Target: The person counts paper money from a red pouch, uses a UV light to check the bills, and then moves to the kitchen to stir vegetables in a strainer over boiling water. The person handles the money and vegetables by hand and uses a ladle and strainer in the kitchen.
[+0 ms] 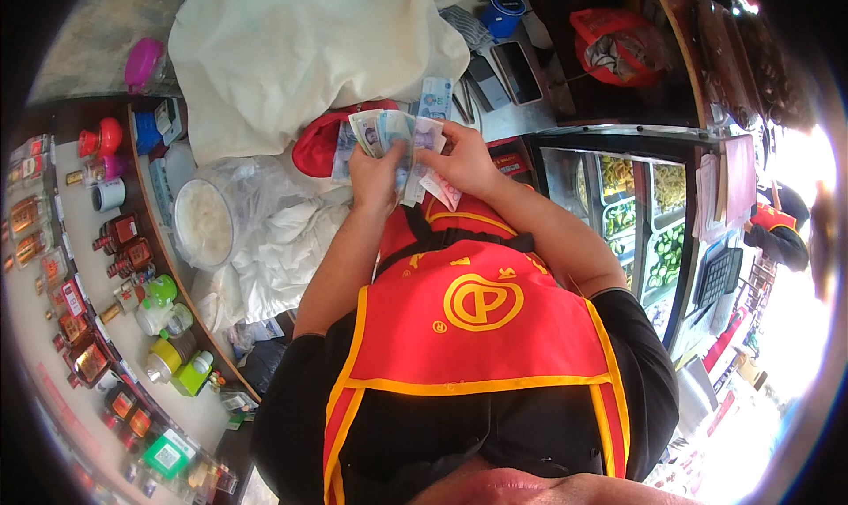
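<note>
My left hand [376, 177] grips a fanned bunch of banknotes [368, 133], mostly bluish and greenish, with the thumb laid across them. Close beside it, my right hand [467, 157] pinches a purplish banknote [427, 131] between thumb and fingers. A pink banknote [442, 190] hangs below the right hand, against my red apron [464, 319]. Just beyond the hands, a light blue banknote [436, 94] shows on the metal counter surface. Behind the left hand lies a red cloth pouch [318, 144], partly hidden by the notes.
A cream cloth [311, 55] covers the area ahead. Left are a plastic-wrapped tub [204, 223] and shelves with boxes and bottles [159, 290]. A smartphone [517, 72] lies ahead right. A glass-fronted display case [623, 207] and a calculator [717, 276] stand right. Another person [778, 230] is at far right.
</note>
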